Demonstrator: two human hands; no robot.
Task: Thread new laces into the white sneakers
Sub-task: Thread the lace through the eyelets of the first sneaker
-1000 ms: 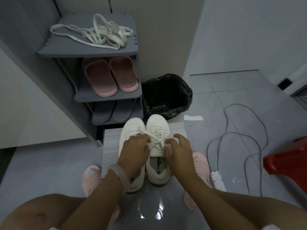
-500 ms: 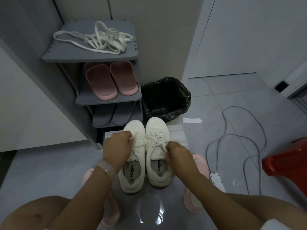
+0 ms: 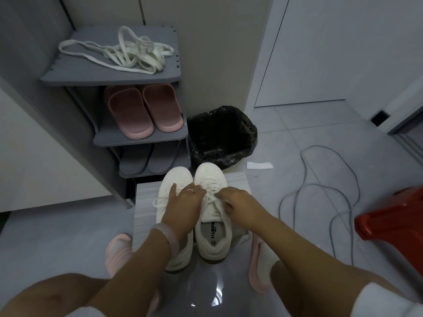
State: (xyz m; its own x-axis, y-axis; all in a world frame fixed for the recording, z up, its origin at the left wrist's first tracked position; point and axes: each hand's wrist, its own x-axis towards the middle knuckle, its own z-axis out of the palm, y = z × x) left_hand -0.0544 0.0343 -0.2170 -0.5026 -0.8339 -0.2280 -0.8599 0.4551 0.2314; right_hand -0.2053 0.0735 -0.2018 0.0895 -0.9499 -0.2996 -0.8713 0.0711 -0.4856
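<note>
Sneakers point(image 3: 212, 216), side by side on a low board on the floor: left hand point(image 3: 183, 207) lies flat-fingered over the lacing, right hand point(image 3: 235, 202) pinches a lace point(image 3: 211, 191) (end hidden). Tugging unevenly may skew lace lengths or miss an eyelet.

I see a grey tiled floor point(image 3: 320, 138) in dim light, a grey shoe rack point(image 3: 160, 72) against the beige wall point(image 3: 217, 53), and a black-lined bin point(image 3: 220, 136) beside it.
</note>
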